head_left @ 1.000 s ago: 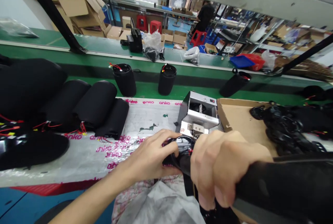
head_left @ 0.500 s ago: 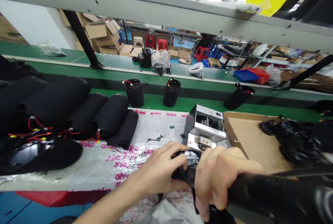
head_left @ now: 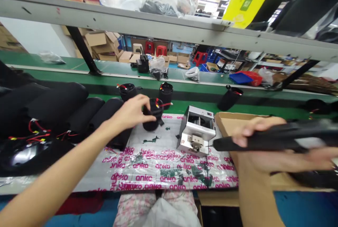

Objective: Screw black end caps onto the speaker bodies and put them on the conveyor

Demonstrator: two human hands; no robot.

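Note:
My left hand (head_left: 131,112) reaches forward over the bench and grips a short black cylindrical speaker shell (head_left: 153,115) with red wires at its top. It holds the shell just above the plastic sheet printed "anko" (head_left: 158,165). My right hand (head_left: 260,149) is at the right, blurred, over a cardboard tray (head_left: 229,123), with its fingers around a long flat black piece (head_left: 269,139). A small metal press fixture (head_left: 196,131) stands between the two hands.
Two upright black shells (head_left: 166,93) and a tilted one (head_left: 229,98) stand on the green conveyor (head_left: 198,105). Black fabric-covered cylinders (head_left: 60,109) with red wires lie at the left. A grey shelf rail (head_left: 158,26) crosses overhead. Cardboard boxes and stools fill the background.
My left hand has lifted a black shell away from the fixture and carried it forward and left. My right hand has swung right with the long black piece. The view has tilted up.

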